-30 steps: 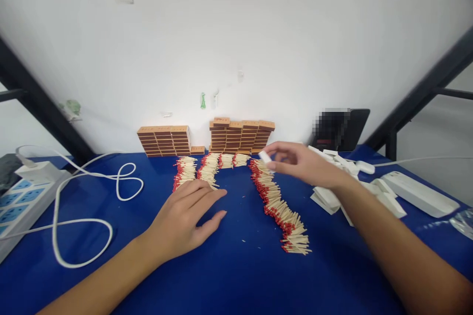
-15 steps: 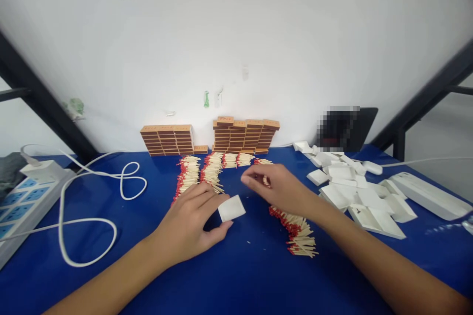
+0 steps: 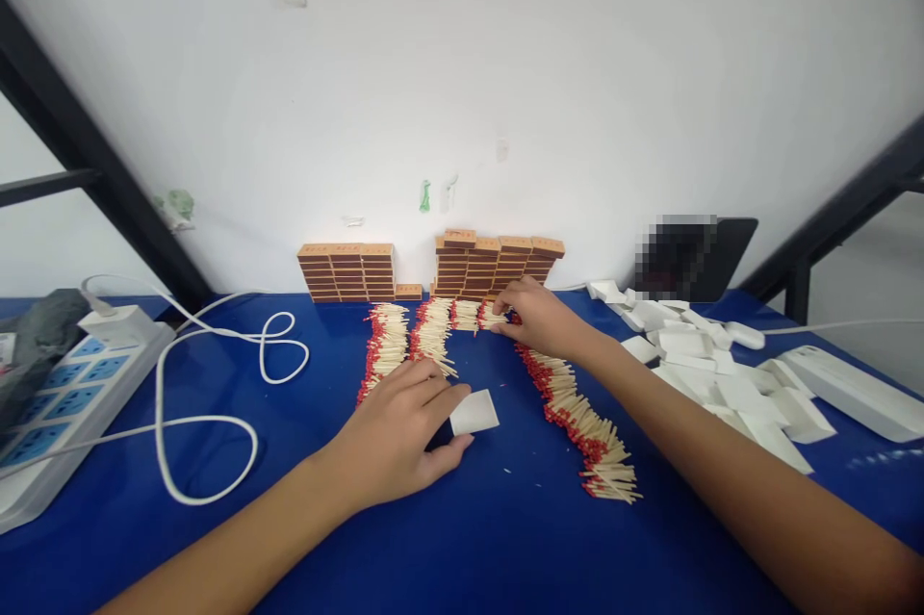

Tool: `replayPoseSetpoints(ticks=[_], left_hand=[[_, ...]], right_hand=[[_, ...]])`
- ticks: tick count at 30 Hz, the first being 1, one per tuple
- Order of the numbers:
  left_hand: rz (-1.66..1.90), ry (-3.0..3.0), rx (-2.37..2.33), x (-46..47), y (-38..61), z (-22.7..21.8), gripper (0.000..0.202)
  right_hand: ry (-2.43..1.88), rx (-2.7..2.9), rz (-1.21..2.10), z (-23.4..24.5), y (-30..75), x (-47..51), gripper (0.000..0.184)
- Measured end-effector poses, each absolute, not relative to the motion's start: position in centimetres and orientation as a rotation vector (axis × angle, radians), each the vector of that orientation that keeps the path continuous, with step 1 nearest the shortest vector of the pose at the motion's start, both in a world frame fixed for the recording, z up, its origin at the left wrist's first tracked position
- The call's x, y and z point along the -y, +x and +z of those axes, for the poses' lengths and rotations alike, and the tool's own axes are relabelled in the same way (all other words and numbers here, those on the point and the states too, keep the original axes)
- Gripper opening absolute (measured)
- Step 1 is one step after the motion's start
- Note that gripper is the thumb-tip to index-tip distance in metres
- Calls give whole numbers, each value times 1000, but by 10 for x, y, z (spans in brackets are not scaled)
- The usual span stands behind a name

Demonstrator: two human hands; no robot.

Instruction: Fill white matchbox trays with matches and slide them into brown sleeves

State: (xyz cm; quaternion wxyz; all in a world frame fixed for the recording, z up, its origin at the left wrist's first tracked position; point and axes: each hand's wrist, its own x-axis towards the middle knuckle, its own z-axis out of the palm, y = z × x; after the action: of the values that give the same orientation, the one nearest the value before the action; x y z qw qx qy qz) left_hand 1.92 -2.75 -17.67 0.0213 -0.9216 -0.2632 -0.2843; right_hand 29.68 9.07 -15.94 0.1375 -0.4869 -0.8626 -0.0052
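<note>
A small white matchbox tray is in my left hand, between the index finger and the thumb, just over the blue table. Further back, the curled fingers of my right hand close round a small bunch of matches lying there; its far end is hidden by the hand. A long curving row of red-headed matches runs from beneath that hand towards me. Two more match rows, a left one and a middle one, lie behind my left hand, which covers part of them.
Brown matchboxes stand against the wall in a left stack and a right stack. White trays are heaped at right, beside a long white box and a dark tablet-like panel. A power strip and white cable lie left.
My right hand has moved away from me to the small bunch at the back, uncovering more of the right match row. My left hand still holds the tray. The view has shifted slightly left.
</note>
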Motion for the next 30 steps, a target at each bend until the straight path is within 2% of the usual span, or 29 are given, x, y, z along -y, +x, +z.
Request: replayPoseSetpoints(ticks=[19,25,30], left_hand=[[-780,-2869,854,26,19,-174,37],[-844,-2773,948,22,17,-178,49],[-918,-2763,1031,21,17,-175,35]], right_hand=[[-1309,2422,156,-151,302,-44,14],[-1238,2387,190,-142,303,-29,17],[-1134,2395,257,-136,299,-14,12]])
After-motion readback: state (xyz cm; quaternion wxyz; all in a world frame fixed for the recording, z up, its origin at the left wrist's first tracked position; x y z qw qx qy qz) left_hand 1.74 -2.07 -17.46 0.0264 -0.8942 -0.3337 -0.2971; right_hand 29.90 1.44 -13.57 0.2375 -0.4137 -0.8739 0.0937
